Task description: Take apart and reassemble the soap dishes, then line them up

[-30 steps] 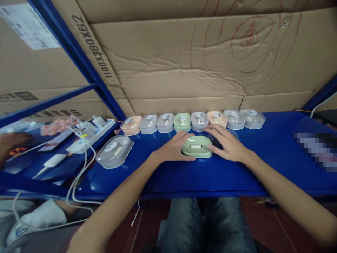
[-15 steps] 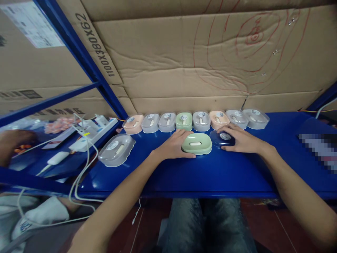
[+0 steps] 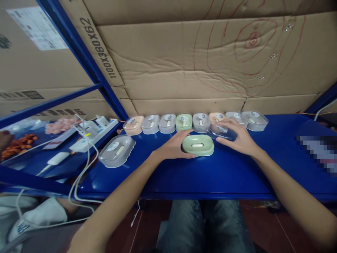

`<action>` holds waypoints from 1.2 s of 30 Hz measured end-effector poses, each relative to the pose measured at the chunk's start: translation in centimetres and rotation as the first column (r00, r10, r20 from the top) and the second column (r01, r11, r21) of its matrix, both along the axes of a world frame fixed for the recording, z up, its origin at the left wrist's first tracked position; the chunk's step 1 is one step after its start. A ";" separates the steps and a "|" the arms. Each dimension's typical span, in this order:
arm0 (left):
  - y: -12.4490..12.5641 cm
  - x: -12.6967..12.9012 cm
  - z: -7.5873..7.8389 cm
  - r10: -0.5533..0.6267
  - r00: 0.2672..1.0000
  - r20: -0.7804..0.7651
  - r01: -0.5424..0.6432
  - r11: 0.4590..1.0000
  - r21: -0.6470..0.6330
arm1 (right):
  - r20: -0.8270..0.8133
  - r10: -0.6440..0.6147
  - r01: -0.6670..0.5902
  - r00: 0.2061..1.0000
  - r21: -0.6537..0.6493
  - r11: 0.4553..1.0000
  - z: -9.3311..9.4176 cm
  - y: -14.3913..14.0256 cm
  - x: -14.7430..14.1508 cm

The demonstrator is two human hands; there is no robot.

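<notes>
In front of me a green soap dish [image 3: 198, 143] rests uncovered on the blue table, with a small white piece in its middle. My left hand [image 3: 177, 147] is closed around the dish's left side. In my right hand [image 3: 235, 135] is a clear plastic lid [image 3: 214, 133] with a round label, gripped at its right end. The lid is tilted, slightly up and to the right of the green dish. Behind them stands a row of lidded soap dishes, among them a green one [image 3: 184, 123] and a peach one [image 3: 133, 125]. A grey lidded dish [image 3: 117, 151] sits alone to the left.
At left, past the blue frame post [image 3: 105, 91], lie a white power strip [image 3: 98, 131], cables and orange pieces [image 3: 21, 144]. Another person's hand [image 3: 5, 138] is at the left edge. Cardboard [image 3: 179, 52] walls the back; a pixelated patch [image 3: 318, 151] covers something at right.
My right hand has raised the clear lid and brought it left, closer to the green dish. My left hand stays on the dish. The other person's hand has drawn back leftward.
</notes>
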State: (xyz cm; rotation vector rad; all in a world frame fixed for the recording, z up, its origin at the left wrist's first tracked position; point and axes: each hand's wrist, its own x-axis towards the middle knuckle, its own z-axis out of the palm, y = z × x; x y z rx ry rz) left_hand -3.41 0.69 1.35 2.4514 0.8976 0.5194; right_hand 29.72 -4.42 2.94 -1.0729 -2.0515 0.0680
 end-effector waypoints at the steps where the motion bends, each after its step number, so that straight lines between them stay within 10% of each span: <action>1: -0.1 0.2 -0.3 0.012 1.000 0.020 -0.012 1.000 -0.015 | -0.010 0.026 -0.026 1.000 0.006 1.000 -0.3 -0.1 -0.8; 11: -1.0 2.1 -1.5 0.045 0.984 0.172 -0.025 0.993 -0.114 | 0.029 0.147 -0.147 0.989 -0.017 0.989 -3.3 0.0 -3.9; 36: -0.9 2.1 -1.9 0.050 0.987 0.155 -0.039 0.997 -0.071 | 0.096 0.162 -0.155 0.982 -0.075 0.985 -4.0 -0.5 -4.6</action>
